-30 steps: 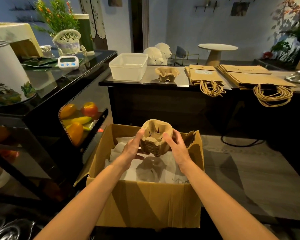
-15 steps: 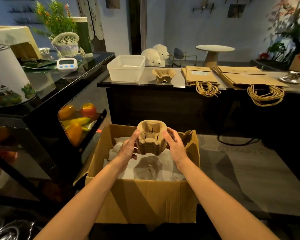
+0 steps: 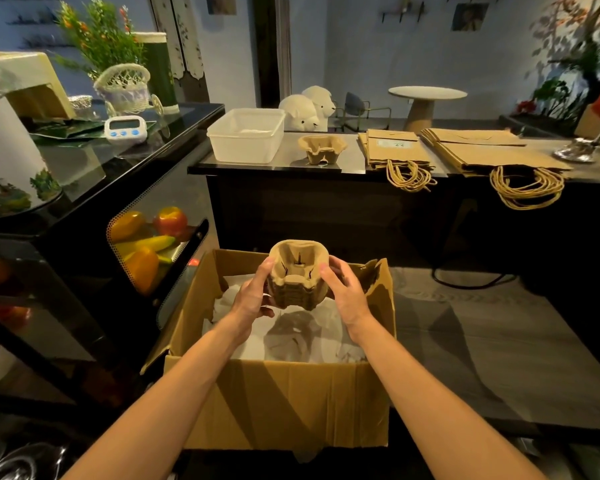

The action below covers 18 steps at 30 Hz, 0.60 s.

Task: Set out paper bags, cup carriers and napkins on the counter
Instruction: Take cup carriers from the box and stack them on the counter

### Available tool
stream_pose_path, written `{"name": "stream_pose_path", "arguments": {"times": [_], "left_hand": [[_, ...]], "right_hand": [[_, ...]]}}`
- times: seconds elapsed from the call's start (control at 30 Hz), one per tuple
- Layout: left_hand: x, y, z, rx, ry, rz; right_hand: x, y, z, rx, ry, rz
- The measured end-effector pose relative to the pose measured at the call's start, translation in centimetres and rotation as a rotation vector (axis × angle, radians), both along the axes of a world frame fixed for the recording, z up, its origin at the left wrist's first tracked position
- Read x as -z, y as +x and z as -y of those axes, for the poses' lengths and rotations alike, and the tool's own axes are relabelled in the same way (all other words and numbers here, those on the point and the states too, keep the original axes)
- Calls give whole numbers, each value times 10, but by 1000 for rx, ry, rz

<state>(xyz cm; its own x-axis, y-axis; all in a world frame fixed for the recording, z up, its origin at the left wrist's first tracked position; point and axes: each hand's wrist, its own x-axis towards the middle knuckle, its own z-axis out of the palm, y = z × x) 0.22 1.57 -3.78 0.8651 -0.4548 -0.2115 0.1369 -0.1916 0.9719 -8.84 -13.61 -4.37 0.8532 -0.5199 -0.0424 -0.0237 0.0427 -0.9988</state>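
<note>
Little has moved since the earlier frames: the stack of cup carriers (image 3: 297, 275) stays lifted above the cardboard box (image 3: 284, 407), drifting only slightly toward 9 o'clock in view. At its 9 o'clock side the left hand (image 3: 253, 296) grasps it, and at its 3 o'clock side the right hand (image 3: 347, 296), fingers curled round the pulp walls. White paper (image 3: 250, 341) lies in the box below. On the counter (image 3: 352, 157) at 12 o'clock stand a plastic tub (image 3: 246, 140), a single cup carrier (image 3: 322, 148) just beside it toward 3 o'clock, then two flat piles of paper bags (image 3: 395, 148), twine handles hanging over the front edge.
</note>
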Motion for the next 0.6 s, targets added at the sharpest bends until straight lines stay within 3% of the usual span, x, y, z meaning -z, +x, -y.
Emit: {"name": "stream_pose_path", "arguments": {"times": [0.3,0.6], "left_hand": [[-4,6,7,19,-1,52],[-73,23,32,32,-105,196]], "right_hand": [[-3,7,7,34,57,10],[-64,31,21,90,-52,134]]}}
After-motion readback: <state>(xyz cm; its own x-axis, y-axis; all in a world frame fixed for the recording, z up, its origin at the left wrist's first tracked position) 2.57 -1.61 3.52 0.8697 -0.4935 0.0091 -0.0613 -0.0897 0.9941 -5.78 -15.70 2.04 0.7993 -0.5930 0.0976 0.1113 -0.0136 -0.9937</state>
